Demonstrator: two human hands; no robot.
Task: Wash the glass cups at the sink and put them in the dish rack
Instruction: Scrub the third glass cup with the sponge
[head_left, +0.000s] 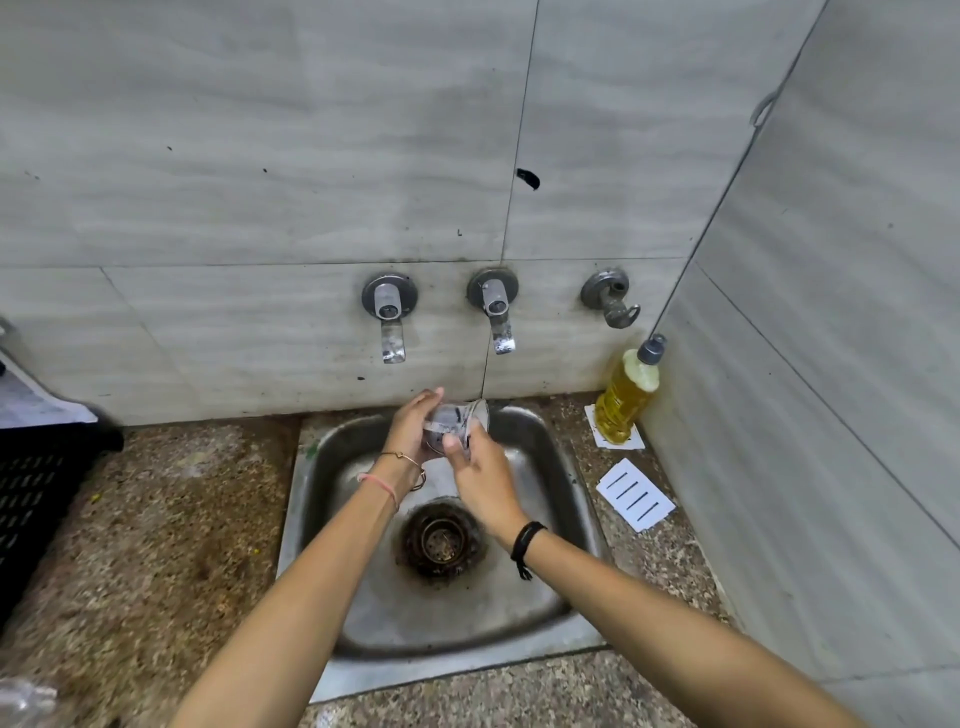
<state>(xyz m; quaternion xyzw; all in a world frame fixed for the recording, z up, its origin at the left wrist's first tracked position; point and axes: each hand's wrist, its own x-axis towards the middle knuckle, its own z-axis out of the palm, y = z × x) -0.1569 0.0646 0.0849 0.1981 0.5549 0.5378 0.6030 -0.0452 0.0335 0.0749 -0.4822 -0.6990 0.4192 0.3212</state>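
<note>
- Fingers (430, 399) of my left hand (410, 428) are curled round the closed end of one glass cup (457, 423), clamped on it from the left.
- My right hand (483, 486) grips the same cup from below. Its thumb (453, 446) presses the near wall, and its other fingers are tucked behind the glass where I cannot see them.
- That single cup is held tilted on its side, mouth toward the upper right, over the back of the sink (551, 467) and just under the right-hand tap.
- On my wrists I count one pink band (379, 483) and thin bangles on the left, and one black band (527, 540) on the right.
- One steel sink is set into the counter, with one round drain (441, 540) in its floor, dark and stained around the strainer.
- Two taps stick out of the wall behind it: a left tap (389, 317) and a right tap (497, 312). One smaller metal fitting (610, 299) sits to their right.
- One bottle of yellow liquid (623, 400) with a grey cap stands in the right corner on a white sheet.
- One white card (635, 494) with short dark lines lies on the counter nearer me, apart from the bottle.
- One black slotted crate (36, 493) sits at the far left, well apart from the sink.
- Something clear at the lower left edge is too blurred to name.
- The counter (156, 519) is speckled brown stone.
- The walls (260, 156) are large grey tiles with dark marks, meeting in a corner on the right.
</note>
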